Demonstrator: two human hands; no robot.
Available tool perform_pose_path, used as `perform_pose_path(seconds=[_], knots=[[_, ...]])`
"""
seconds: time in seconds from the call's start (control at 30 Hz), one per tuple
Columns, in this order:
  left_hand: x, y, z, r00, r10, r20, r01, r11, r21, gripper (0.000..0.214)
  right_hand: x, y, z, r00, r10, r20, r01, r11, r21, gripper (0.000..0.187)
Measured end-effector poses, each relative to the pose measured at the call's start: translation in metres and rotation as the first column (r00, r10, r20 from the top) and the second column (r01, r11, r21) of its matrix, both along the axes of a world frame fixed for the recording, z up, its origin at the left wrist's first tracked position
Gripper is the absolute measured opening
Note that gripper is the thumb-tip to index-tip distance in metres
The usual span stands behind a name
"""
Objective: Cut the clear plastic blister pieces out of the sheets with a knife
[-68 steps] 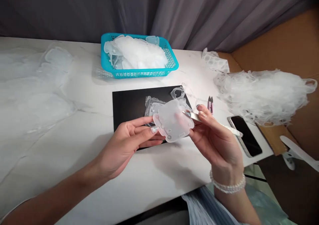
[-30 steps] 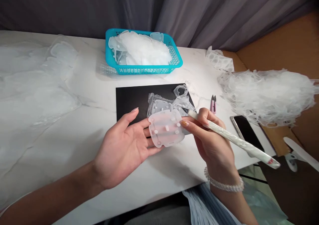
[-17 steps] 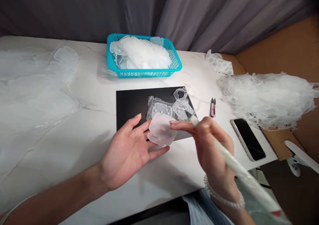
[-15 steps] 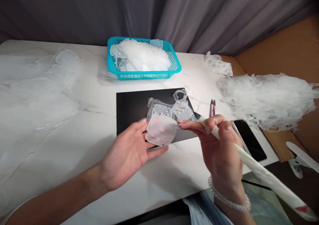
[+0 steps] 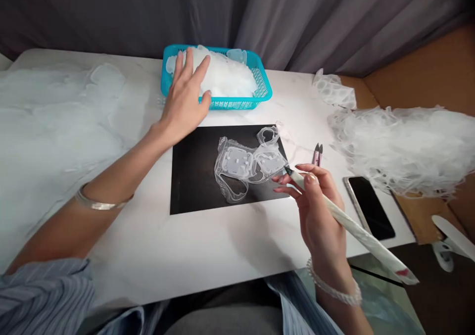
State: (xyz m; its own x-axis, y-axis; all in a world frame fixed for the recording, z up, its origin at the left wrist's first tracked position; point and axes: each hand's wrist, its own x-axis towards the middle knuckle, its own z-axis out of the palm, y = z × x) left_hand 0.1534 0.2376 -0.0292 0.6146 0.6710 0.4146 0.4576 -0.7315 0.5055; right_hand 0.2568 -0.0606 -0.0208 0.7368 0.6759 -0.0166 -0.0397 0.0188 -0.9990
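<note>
My left hand reaches over the near left side of a blue plastic basket, its fingers spread on or just above a heap of translucent plastic pieces. No piece shows in its grasp. My right hand grips a slim white-handled craft knife like a pen, its dark tip pointing up and left. Close to that tip, a clear moulded plastic sheet with panel shapes and an open cut-out loop lies on a black mat.
Small pink-handled snips lie right of the mat, with a phone beyond them. A tangled mound of clear plastic scraps fills the right side, against brown cardboard. Stacked translucent sheets cover the table's left.
My left hand has moved from the mat up to the basket, and the rounded plastic piece it held has left it. My right hand keeps the knife and has shifted slightly left.
</note>
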Motion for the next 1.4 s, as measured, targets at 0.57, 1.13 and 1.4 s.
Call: perform_pose_path(seconds=[0.57,1.13,1.4], knots=[[-0.071,-0.183,-0.053,0.859,-0.287,-0.425,0.424,0.864,0.272,0.049,0.039,0.042,-0.029,0.743,0.569,0.353,-0.420,0.806,-0.417,0.022],[-0.060,-0.155,-0.055,0.854,-0.051,-0.518,0.213,0.942,0.260,0.055,0.036,0.108,-0.028,0.478,0.729,0.490,-0.565,0.683,-0.463,0.014],[-0.061,-0.156,-0.054,0.841,-0.045,-0.539,0.231,0.931,0.283,0.054,0.027,0.111,-0.036,0.349,0.682,0.643,-0.558,0.703,-0.442,0.015]])
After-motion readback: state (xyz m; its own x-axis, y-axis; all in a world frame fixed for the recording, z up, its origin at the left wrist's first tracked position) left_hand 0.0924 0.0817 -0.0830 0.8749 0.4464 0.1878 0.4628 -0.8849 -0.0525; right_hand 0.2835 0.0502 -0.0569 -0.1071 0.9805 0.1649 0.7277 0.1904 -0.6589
